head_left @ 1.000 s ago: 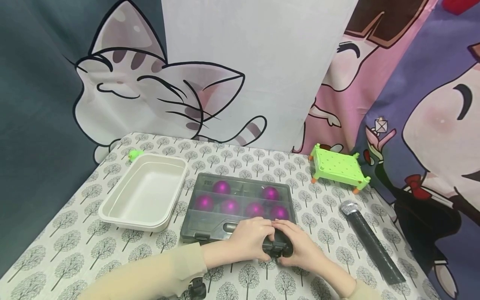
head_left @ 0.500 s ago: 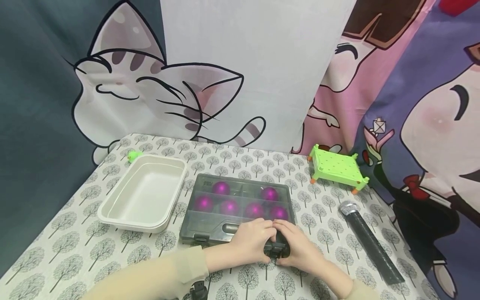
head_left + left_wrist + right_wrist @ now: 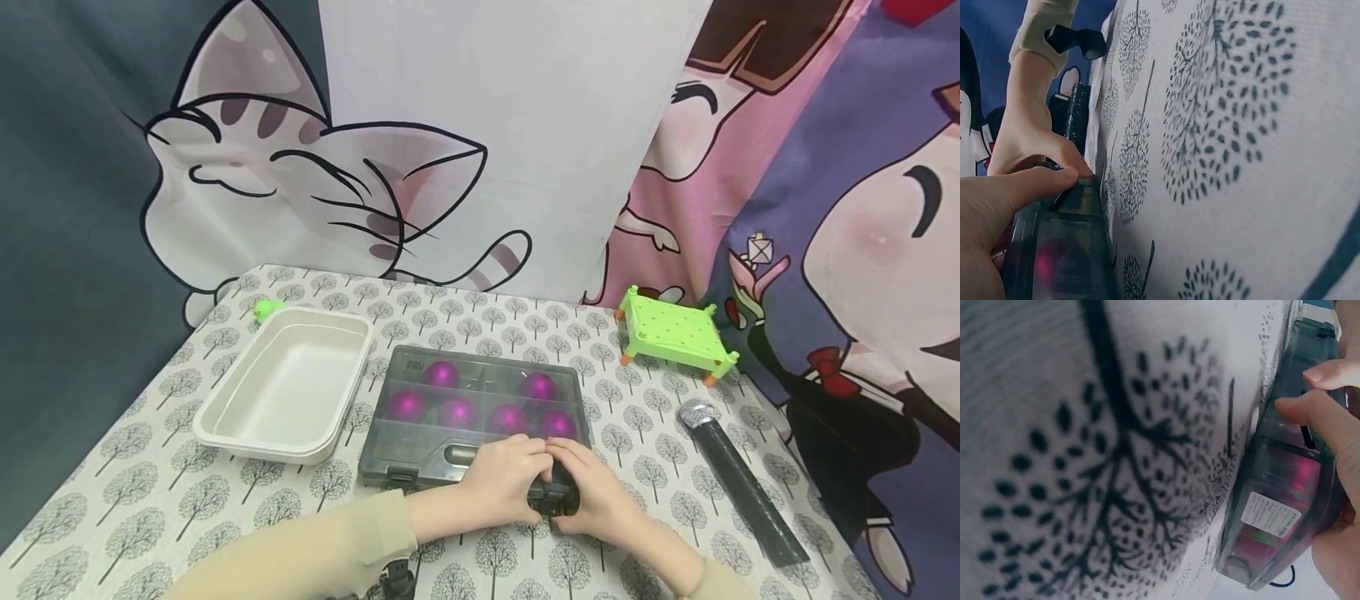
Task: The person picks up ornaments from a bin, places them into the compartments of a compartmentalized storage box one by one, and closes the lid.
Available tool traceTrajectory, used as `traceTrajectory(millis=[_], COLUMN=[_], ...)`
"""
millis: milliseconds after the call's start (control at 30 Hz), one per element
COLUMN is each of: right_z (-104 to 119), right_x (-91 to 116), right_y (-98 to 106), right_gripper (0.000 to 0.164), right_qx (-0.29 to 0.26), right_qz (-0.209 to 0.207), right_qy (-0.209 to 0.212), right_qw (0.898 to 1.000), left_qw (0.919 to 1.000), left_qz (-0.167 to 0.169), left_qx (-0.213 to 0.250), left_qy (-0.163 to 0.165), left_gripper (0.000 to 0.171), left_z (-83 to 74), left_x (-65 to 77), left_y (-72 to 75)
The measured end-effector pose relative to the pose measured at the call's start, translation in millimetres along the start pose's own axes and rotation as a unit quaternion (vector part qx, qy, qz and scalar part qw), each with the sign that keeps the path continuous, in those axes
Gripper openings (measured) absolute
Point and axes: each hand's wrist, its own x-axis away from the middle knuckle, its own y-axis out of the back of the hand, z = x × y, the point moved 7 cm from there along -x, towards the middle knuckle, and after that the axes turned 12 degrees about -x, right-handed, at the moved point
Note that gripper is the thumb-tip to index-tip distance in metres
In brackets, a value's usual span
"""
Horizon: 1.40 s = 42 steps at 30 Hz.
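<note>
A smoky see-through plastic storage case [image 3: 420, 454] lies flat on the table with its lid down. Several purple balls [image 3: 458, 412] show through the lid in its compartments. At the case's front right corner, my left hand [image 3: 504, 479] grips the front edge, fingers on top and thumb below. Close beside it my right hand [image 3: 600, 492] holds the same corner, its fingertips almost meeting the left ones. Between the hands a black latch [image 3: 551, 498] shows in part. In the right wrist view, a white label [image 3: 1270, 514] is on the case's side.
Left of the case stands a white plastic tub [image 3: 292, 387], a small green toy [image 3: 266, 310] behind it. At the back right is a green toy bed [image 3: 675, 332]. A black microphone-like stick with a silver head [image 3: 738, 479] lies to the right.
</note>
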Motion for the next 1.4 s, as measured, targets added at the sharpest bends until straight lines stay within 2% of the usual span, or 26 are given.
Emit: traceTrajectory(millis=[167, 300, 667, 1067, 1400], right_z=[-4.0, -6.7, -7.1, -9.2, -8.4], right_x=[-1.4, -2.2, -4.7, -9.7, -13.3], right_y=[4.5, 7.7, 12.7, 16.0, 17.6], right_gripper=[0.090, 0.083, 0.067, 0.051, 0.048], right_qx=[-0.049, -0.071, -0.085, -0.099, -0.099], right_qz=[0.023, 0.037, 0.027, 0.059, 0.069], right_qy=[-0.006, 0.005, 0.038, 0.009, 0.015], right_qw=[0.999, 0.997, 0.995, 0.993, 0.993], left_qw=[1.0000, 0.9999, 0.9985, 0.9979, 0.9984], left_qz=[0.004, 0.006, 0.023, 0.034, 0.028], left_qx=[-0.002, 0.001, 0.039, 0.043, 0.041], left_qy=[0.002, 0.008, 0.031, 0.034, 0.026], left_gripper=[0.042, 0.037, 0.025, 0.020, 0.018], left_z=[0.7, 1.8, 6.9, 7.3, 6.6], left_x=[-1.0, -2.2, -4.7, -6.5, -6.7], left_y=[-0.8, -1.0, 1.7, 2.8, 3.1])
